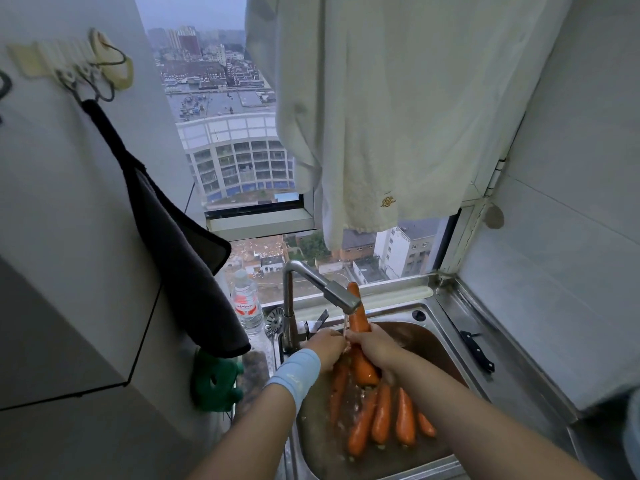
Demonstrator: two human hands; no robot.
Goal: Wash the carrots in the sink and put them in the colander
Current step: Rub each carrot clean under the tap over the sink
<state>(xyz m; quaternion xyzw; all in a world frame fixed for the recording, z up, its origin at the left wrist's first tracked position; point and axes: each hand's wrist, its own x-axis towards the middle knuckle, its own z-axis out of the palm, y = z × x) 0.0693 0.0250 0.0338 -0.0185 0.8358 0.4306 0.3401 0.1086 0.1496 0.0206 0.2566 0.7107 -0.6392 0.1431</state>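
Note:
My right hand [375, 346] grips a long orange carrot [358, 320] upright under the running faucet [341, 297], its tip reaching above the spout. My left hand [325, 348], with a pale blue wristband, touches the same carrot's left side in the water stream; its fingers are partly hidden. Several more carrots [381, 414] lie in the steel sink [429, 318], below the hands. A brown rounded vessel [420, 337] sits in the sink's far part; I cannot tell whether it is the colander.
A black-handled knife [478, 351] lies on the steel ledge right of the sink. A water bottle [246, 306] stands left of the faucet, with a green object [214, 379] and a dark hanging cloth [180, 247] beside it. A white towel [398, 116] hangs overhead.

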